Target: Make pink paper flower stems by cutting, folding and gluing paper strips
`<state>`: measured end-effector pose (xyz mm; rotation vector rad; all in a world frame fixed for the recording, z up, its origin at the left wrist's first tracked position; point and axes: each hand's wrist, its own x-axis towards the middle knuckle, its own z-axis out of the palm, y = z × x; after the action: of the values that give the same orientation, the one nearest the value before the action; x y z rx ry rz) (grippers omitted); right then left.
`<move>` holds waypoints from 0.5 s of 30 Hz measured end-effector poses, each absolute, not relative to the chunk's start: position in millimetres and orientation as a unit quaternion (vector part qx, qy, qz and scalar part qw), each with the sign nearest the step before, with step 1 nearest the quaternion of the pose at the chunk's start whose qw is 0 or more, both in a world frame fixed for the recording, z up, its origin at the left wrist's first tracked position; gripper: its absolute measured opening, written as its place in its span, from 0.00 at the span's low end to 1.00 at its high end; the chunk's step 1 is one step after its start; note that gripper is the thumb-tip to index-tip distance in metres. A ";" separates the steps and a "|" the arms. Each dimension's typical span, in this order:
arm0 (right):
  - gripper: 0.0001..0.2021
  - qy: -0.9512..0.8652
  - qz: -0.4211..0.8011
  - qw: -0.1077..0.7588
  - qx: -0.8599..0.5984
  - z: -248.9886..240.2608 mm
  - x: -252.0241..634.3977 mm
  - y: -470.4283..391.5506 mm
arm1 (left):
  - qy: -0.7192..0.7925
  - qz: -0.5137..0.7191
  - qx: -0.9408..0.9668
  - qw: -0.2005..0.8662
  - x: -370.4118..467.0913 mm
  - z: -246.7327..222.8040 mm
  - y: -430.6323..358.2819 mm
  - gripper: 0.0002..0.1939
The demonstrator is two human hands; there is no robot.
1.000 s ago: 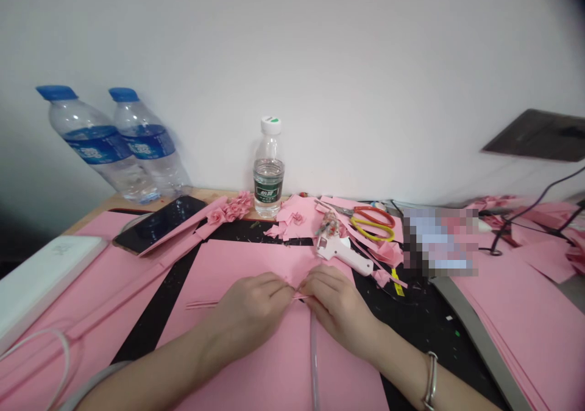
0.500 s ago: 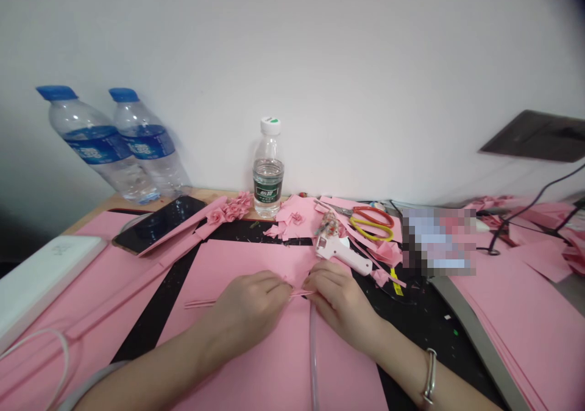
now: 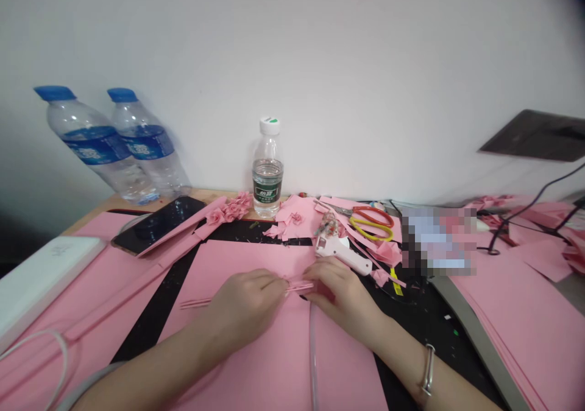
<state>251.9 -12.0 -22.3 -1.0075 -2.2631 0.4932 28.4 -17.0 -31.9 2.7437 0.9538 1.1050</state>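
Observation:
My left hand [image 3: 258,295] is closed on a narrow folded strip of pink paper [image 3: 195,304], pinching it near its right end. The strip's other end sticks out to the left of that hand. At the right end, my right hand [image 3: 342,289] has its thumb below and fingers above, spread apart around the folded layers. Its fingertips are close to the paper; whether they touch is unclear. Beneath both hands lies a large pink paper sheet [image 3: 256,362]. A pale tube-like cord [image 3: 313,350] runs down the sheet. Just beyond my right hand lies a white glue gun [image 3: 345,254].
Scissors [image 3: 372,222] with red and yellow handles lie among pink scraps. A water bottle [image 3: 267,179] stands by the wall; two larger bottles [image 3: 98,146] lean at left. Also here are a phone [image 3: 159,223], paper flowers [image 3: 228,210], a white box [image 3: 50,283] and stacked pink paper [image 3: 525,313].
My right thumb and fingers have parted from their pinch, baring the strip's right end. My left hand and the strip have shifted slightly left.

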 end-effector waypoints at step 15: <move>0.10 -0.717 0.214 0.478 -0.461 -20.4 266.9 -12.4 | 0.352 0.374 0.858 0.004 18.5 -25.7 -12.6 0.13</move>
<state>266.9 -12.4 -20.4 -1.1247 -1.7510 0.5218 18.5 -12.6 -25.7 2.6885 1.1038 1.1727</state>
